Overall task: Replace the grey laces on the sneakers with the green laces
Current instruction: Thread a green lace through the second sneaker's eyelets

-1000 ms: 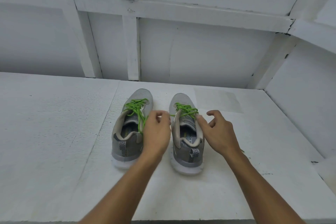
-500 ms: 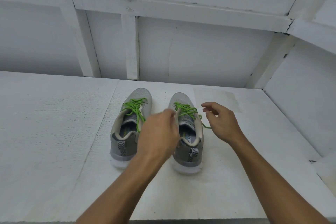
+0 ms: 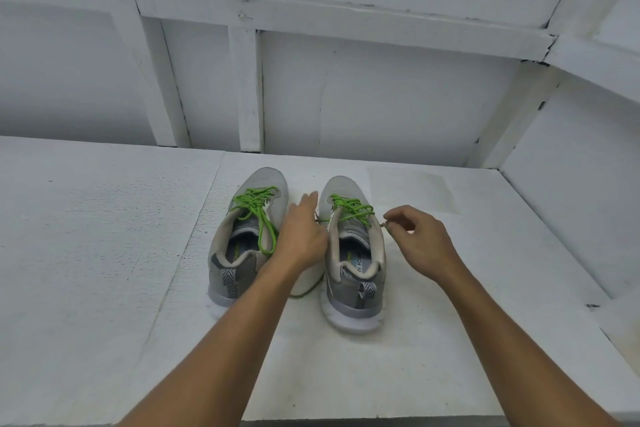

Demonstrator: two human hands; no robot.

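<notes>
Green lace (image 3: 350, 207) pinched by right grip (image 3: 423, 240); left grip (image 3: 303, 236) unclear, between 2 sneakers (image 3: 356, 291); open tabletop (image 3: 104, 253) around.

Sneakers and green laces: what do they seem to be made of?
The sneakers: uppers look like matte grey knit mesh, judging by the fine speckled weave at the toes; soles look like white foam or rubber. The green laces: probably round synthetic cord, vivid in colour; their weave is too small to confirm.

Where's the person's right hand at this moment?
In the head view, the right hand sits just right of the right sneaker, level with its green lace, fingers pinching the lace's tip.
</notes>
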